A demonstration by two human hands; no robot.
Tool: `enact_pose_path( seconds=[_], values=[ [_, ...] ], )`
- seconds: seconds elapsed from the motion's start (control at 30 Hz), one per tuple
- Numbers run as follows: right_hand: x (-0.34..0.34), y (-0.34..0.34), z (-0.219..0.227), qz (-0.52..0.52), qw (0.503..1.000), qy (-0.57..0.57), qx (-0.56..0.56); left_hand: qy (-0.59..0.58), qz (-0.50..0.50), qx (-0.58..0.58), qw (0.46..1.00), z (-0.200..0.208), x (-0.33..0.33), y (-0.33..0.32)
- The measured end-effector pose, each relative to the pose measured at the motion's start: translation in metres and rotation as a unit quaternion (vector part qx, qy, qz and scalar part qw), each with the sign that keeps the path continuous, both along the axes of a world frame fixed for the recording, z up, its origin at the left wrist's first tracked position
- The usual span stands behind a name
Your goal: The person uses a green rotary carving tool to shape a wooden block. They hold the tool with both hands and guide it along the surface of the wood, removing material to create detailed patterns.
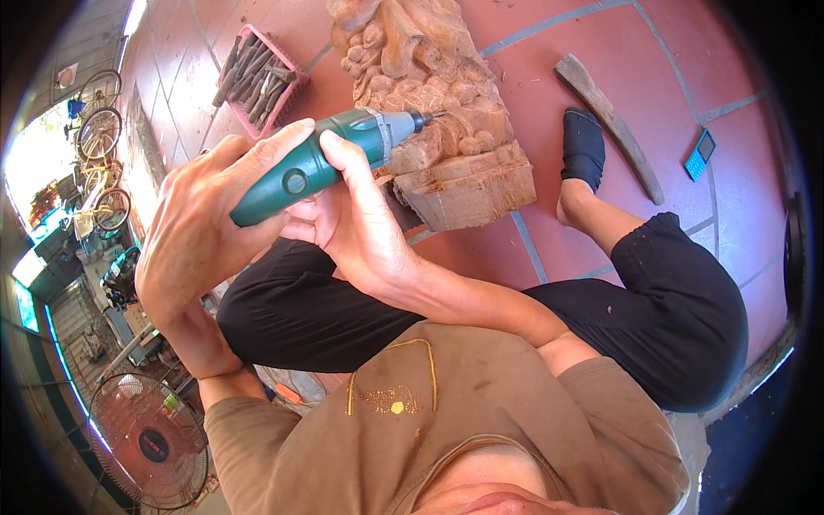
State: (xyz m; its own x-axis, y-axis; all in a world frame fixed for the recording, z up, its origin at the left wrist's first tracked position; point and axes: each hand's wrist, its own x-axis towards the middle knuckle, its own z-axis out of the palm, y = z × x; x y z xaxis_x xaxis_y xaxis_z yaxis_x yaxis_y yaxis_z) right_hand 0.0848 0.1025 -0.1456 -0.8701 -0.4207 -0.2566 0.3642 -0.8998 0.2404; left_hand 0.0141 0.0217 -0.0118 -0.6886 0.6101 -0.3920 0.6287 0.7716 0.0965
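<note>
Both of my hands are closed round a green rotary tool (pixel 279 183) with a grey collar and a thin bit. My left hand (pixel 193 210) wraps its rear and top, the thumb lying along the body. From below, my right hand (pixel 365 219) supports it, its thumb pressed on the side near the collar. The bit points right, over a carved block of brown wood (pixel 463 184) with rounded, swirling relief. Whether the bit touches the wood I cannot tell. The block's near end is rough and uncarved, lying on the floor just beyond my legs.
A pink basket (pixel 296 86) of dark stick-like tools stands left of the carving. To the right lie a curved wooden stick (pixel 614 129) and a blue keypad phone (pixel 701 154) on red tiles. A fan (pixel 150 442) stands at lower left, bicycles (pixel 100 133) farther off.
</note>
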Motion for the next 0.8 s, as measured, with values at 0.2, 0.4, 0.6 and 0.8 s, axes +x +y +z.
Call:
enact_pose_path(
  seconds=[0.2, 0.4, 0.6, 0.8],
  values=[
    [0.001, -0.002, -0.001, 0.005, 1.0, 0.012, -0.003, -0.008, 0.016, -0.009, 1.0, 0.005, 0.001, 0.0],
    [-0.001, -0.001, 0.0, 0.014, 1.0, -0.001, -0.007, -0.014, 0.028, -0.012, 0.999, 0.003, 0.0, -0.002],
    [0.0, -0.002, 0.0, 0.015, 1.0, 0.008, -0.008, -0.025, 0.04, -0.025, 0.999, 0.007, 0.0, -0.002],
    [-0.002, 0.0, 0.005, 0.016, 0.999, -0.003, -0.03, -0.017, 0.033, -0.041, 0.998, 0.009, 0.001, 0.003]
  ],
)
